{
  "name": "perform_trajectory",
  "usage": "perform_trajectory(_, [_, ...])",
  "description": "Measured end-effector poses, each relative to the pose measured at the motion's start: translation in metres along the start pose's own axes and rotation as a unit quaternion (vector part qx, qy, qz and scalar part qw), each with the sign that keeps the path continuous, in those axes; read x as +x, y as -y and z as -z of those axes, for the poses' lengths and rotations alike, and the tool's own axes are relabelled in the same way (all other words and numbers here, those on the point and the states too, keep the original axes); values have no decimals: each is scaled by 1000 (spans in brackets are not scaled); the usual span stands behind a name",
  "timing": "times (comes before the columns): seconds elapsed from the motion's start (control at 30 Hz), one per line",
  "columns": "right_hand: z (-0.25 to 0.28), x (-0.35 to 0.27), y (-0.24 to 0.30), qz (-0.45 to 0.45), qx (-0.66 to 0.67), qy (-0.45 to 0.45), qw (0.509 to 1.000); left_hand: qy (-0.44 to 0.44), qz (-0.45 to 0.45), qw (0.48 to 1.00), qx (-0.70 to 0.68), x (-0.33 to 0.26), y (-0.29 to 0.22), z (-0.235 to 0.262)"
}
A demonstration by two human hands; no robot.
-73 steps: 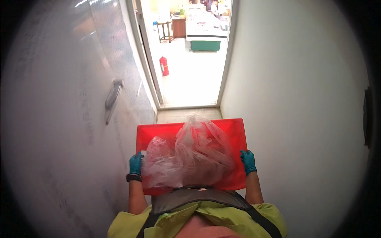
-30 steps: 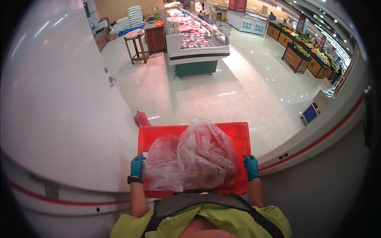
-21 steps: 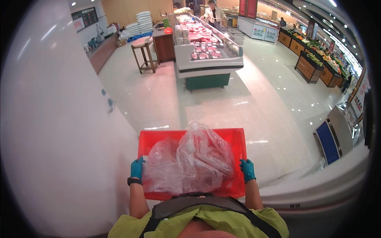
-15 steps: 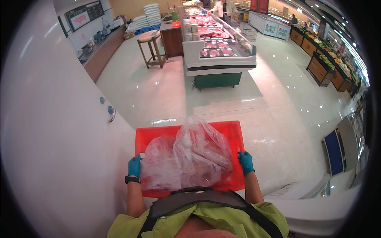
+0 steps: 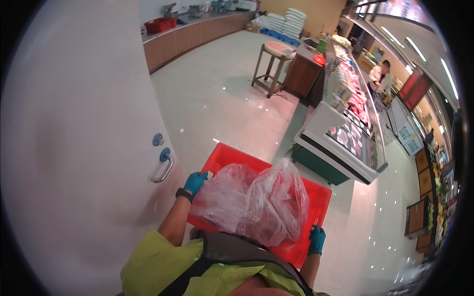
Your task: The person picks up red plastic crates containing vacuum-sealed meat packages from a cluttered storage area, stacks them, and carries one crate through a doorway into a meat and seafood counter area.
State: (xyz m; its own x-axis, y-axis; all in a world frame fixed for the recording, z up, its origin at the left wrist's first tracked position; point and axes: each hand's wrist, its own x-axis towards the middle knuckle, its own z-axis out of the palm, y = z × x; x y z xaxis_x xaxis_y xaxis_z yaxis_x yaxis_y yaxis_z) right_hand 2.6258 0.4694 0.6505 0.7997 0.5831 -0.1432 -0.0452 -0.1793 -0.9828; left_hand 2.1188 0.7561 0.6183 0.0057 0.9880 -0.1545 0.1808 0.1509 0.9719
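A red plastic crate (image 5: 321, 200) is carried in front of my body, tilted down toward the right in the picture. Crumpled clear plastic bags (image 5: 276, 207) fill most of it; what lies inside them is hard to make out. My left hand (image 5: 196, 182), in a teal glove with a dark band at the wrist, grips the crate's left side. A small pale piece shows by its fingertips. On the opposite side my right hand (image 5: 317, 240), gloved the same, is closed round the rim.
A white door with a metal handle (image 5: 164, 166) stands close on my left. Ahead are a round-topped wooden stool (image 5: 279, 49) and a meat display case (image 5: 340, 143). A long counter (image 5: 197, 37) runs along the back left, near stacked white sacks (image 5: 295, 22). Another person (image 5: 379, 76) stands beyond the case.
My view has turned left, so the meat case and stool have shifted right and tilted. The door handle looks nearer. Both hands keep hold of the crate.
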Motion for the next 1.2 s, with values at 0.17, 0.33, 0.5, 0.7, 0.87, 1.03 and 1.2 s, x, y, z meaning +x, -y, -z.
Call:
perform_trajectory(0.17, [14,-5,6,-17,-19,20,999,-16,23,998,53,-16,-16,13])
perform_trajectory(0.33, [12,55,-35,-38,15,52,998,-54,-13,998,12,-28,-11,-11])
perform_trajectory(0.5, [-2,142,-76,11,47,146,988,-139,-5,990,9,-73,42,-46])
perform_trajectory(0.7, [-84,219,-155,58,1,229,972,-216,-29,975,-36,-91,135,-64])
perform_trajectory(0.87, [-213,328,-230,135,-22,256,957,-274,1,959,-73,-6,237,-97])
perform_trajectory(1.03, [-325,418,-292,139,28,302,943,-337,-80,937,-40,131,315,-120])
perform_trajectory(1.2, [-371,441,-327,135,46,308,941,-305,-35,951,-41,185,345,-98])
